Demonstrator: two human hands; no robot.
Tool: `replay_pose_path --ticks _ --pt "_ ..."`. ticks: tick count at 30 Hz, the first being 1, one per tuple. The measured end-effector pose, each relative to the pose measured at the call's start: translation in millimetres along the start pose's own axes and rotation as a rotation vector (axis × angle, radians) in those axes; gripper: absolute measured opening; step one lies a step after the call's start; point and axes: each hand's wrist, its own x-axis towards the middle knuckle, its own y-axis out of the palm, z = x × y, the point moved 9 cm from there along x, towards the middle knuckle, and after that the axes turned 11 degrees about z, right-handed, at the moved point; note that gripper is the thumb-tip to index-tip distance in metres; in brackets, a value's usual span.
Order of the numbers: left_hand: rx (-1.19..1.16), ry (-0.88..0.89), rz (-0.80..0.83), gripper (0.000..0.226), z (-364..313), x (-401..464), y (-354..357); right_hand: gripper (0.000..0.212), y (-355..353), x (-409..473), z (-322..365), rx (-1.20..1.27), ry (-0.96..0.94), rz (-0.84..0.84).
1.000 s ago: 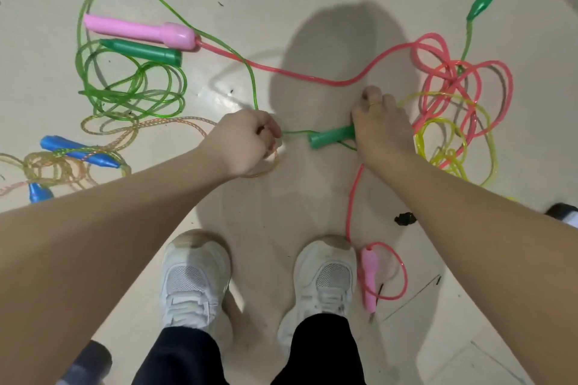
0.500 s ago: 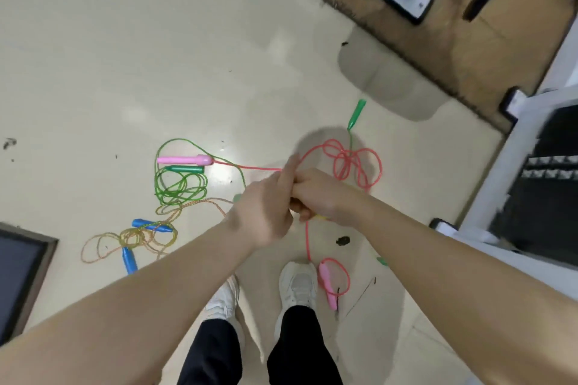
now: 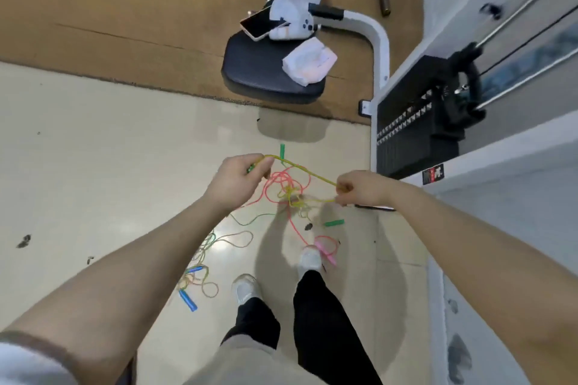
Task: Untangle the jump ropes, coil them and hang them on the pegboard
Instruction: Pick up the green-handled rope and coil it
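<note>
Standing over the ropes, we are holding a yellow-green rope [image 3: 308,172] stretched between our two hands. Our left hand [image 3: 239,180] is gripping one end of this stretch, fingers curled round it, and something green, maybe a handle, is showing inside the fist. Our right hand [image 3: 359,187] is pinching the other end between thumb and fingers, and a second strand is leaving the same pinch and running back toward the tangle.

The stretch is lying almost straight from hand to hand, so its long axis is going across our body, left to right. Below it, between the two hands and a little nearer to the right one, the knot [image 3: 291,194] is hanging, where a pink rope [image 3: 278,184] is wound together with the yellow-green one. From there the pink rope is dropping to a pink handle [image 3: 325,248] beside our right foot.

We are judging that the next move depends on this: the knot is sitting under the line and closer to the right hand, so that hand is better placed for picking the pink loops off.

Another green handle [image 3: 334,223] is lying below the right hand, and a rope with blue handles [image 3: 187,300] is lying far below the left one. No pegboard is visible here.
</note>
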Motion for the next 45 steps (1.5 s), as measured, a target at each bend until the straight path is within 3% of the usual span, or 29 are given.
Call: replay_pose_path --ticks 4,7,8,10,12,14,18,22,25,28,30,33,36,38,40,43,45 --pt "-0.106 -0.079 -0.046 0.029 -32 -3 7 0.029 5 -89 -66 0.417 0.042 -0.290" --pt "-0.033 -0.210 0.296 0.015 -45 0 64 0.027 11 -134 -63 0.791 -0.133 -0.372" --pt "0.040 -0.225 0.439 0.029 -55 -1 88 0.025 9 -146 -56 0.872 -0.202 -0.375" --pt "0.204 -0.128 0.601 0.056 -88 -6 132 0.024 3 -170 -42 0.934 -0.310 -0.367" --pt "0.210 0.111 0.625 0.059 -144 -14 170 0.025 -4 -196 -32 0.968 -0.397 -0.363" --pt "0.012 0.260 0.708 0.049 -190 -28 210 0.026 -11 -224 -35 1.049 -0.467 -0.405" --pt "-0.335 0.228 0.863 0.014 -239 -56 276 0.027 -20 -280 -86 1.104 -0.434 -0.603" --pt "-0.424 0.176 0.811 0.010 -262 -58 311 0.023 -9 -317 -147 0.876 -0.233 -0.737" --pt "-0.424 0.105 0.645 0.013 -269 -46 322 0.029 13 -319 -183 0.826 -0.106 -0.615" --pt "-0.097 0.124 0.457 0.034 -272 -34 322 0.036 36 -325 -212 0.640 0.064 -0.483" --pt "0.189 0.114 0.381 0.043 -270 -30 322 0.041 46 -331 -230 0.642 0.099 -0.475" --pt "0.189 0.032 0.395 0.044 -257 -25 324 0.040 42 -343 -252 0.975 -0.142 -0.639" --pt "-0.047 -0.072 0.652 0.039 -251 -30 342 0.035 35 -361 -267 1.542 -0.618 -0.733" --pt "-0.194 -0.099 0.830 0.040 -257 -39 353 0.028 33 -372 -272 1.751 -0.767 -0.760" --pt "-0.312 -0.076 0.985 0.037 -273 -49 361 0.023 36 -378 -283 1.705 -0.597 -0.895" --pt "-0.469 0.052 1.199 0.026 -306 -72 364 0.021 48 -389 -311 1.483 -0.051 -1.190" --pt "-0.564 0.147 1.234 0.023 -324 -78 358 0.022 63 -389 -320 1.520 0.149 -1.274"
